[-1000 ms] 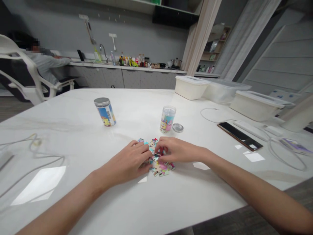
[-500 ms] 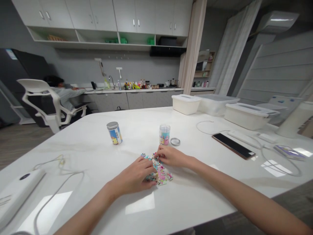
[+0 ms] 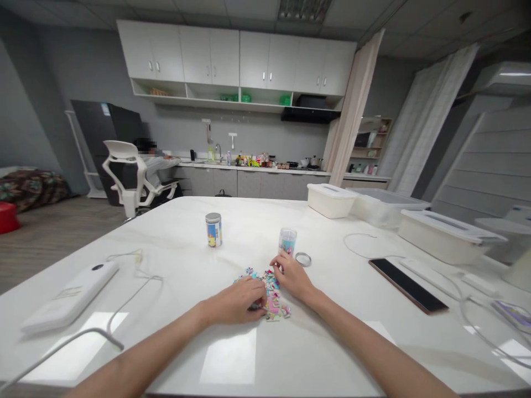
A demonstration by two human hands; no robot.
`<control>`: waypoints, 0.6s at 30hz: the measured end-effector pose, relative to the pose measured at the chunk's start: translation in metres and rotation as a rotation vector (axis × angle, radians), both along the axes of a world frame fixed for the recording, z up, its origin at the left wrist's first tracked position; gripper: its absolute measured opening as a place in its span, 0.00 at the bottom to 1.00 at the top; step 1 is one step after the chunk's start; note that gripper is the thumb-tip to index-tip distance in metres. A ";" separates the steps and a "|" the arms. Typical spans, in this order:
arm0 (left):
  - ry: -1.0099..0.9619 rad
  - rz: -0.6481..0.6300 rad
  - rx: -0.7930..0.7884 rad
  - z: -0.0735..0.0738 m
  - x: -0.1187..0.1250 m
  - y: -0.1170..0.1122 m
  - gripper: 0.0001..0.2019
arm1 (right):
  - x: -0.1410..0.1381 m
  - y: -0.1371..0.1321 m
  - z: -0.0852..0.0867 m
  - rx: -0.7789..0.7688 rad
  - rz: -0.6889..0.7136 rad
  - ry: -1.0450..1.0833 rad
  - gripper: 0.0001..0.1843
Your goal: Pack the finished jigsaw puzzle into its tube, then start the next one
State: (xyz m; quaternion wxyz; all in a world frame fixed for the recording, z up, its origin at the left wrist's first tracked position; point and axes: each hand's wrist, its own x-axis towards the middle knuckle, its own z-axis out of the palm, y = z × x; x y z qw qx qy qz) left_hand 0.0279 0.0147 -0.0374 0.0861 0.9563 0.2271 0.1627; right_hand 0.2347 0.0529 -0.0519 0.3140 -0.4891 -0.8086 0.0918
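Note:
A small pile of colourful jigsaw pieces (image 3: pixel 274 301) lies on the white table (image 3: pixel 257 354) in front of me. My left hand (image 3: pixel 236 301) rests on the pile's left side with its fingers curled down onto the pieces. My right hand (image 3: pixel 292 273) is at the pile's far right edge, fingers bent and pinched on a piece I cannot make out. An open clear jar (image 3: pixel 287 241) with a cartoon label stands just beyond my right hand, its round lid (image 3: pixel 303 258) lying beside it. A second jar (image 3: pixel 213 229), capped, stands further left.
A black phone (image 3: pixel 409 286) with cables lies to the right, white lidded bins (image 3: pixel 332 199) behind it. A white power bank (image 3: pixel 70 296) and cable sit at the left. A person sits on a white chair (image 3: pixel 124 174) by the far kitchen counter.
The view has tilted up, showing more of the room. My right hand has moved from the middle of the pile to its far edge near the open jar; my left hand stays on the pieces.

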 end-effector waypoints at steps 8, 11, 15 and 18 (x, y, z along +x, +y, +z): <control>0.046 0.022 0.374 0.003 -0.004 0.009 0.07 | 0.006 -0.002 0.009 0.041 -0.023 0.000 0.09; 0.084 -0.022 0.424 0.004 -0.005 0.009 0.08 | 0.008 -0.003 0.012 0.059 -0.038 0.003 0.10; 0.092 -0.057 0.407 0.006 -0.007 0.009 0.09 | 0.012 -0.001 0.014 0.077 -0.032 -0.044 0.12; 0.082 0.026 0.403 0.010 -0.011 0.013 0.08 | 0.015 -0.002 0.020 0.045 -0.019 -0.049 0.13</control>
